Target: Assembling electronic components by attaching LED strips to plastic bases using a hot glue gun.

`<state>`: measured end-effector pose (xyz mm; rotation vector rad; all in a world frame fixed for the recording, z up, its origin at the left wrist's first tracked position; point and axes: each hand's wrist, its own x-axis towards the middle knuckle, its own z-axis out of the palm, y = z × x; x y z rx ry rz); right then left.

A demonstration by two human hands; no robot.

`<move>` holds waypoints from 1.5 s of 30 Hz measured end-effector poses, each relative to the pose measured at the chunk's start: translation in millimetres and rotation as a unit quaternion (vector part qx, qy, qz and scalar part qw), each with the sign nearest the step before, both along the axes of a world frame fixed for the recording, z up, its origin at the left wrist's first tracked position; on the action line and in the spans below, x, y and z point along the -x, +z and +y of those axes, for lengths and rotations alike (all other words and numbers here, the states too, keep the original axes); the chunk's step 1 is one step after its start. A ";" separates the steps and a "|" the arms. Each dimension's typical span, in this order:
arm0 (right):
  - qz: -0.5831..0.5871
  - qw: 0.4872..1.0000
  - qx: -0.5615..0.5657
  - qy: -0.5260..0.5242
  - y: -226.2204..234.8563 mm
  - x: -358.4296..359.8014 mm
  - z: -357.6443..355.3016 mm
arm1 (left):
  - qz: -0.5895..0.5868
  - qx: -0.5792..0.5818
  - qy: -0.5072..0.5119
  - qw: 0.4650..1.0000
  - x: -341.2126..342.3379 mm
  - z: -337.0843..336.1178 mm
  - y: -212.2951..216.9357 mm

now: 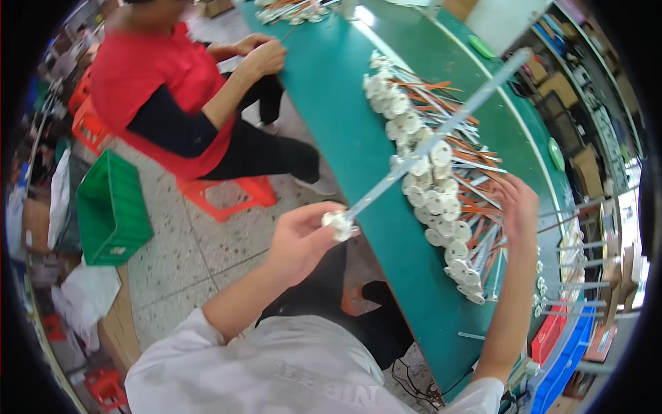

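Left hand [300, 238]: we grip one long rod [427, 141] by its white cap.
Right hand [517, 203]: fingers spread on the piled rods [441, 186].
Bench [331, 103]: many rods remain heaped.

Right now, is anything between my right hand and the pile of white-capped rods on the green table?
Nothing visible. The right hand already rests on the far side of the pile of rods. The left hand holds one long rod above the pile.

At your ten o'clock a speckled terrazzo floor [200, 248] carries a green crate [110, 210] and an orange stool [231, 193]; a green table [331, 90] runs toward one o'clock.
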<state>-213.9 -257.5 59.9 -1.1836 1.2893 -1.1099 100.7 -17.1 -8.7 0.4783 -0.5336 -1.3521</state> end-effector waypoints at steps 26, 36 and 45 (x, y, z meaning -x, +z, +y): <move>0.635 0.715 0.157 -0.247 2.7 38.8 258.3 | 0.102 -0.052 -0.119 0.986 20.9 29.9 -26.9; 0.702 0.639 -0.173 -0.262 -38.0 117.4 320.9 | 0.160 -0.072 -0.133 0.975 11.2 13.1 -34.2; 0.665 0.690 -0.205 -0.201 -31.4 138.4 295.6 | 0.094 -0.079 -0.122 0.985 13.9 13.0 -17.8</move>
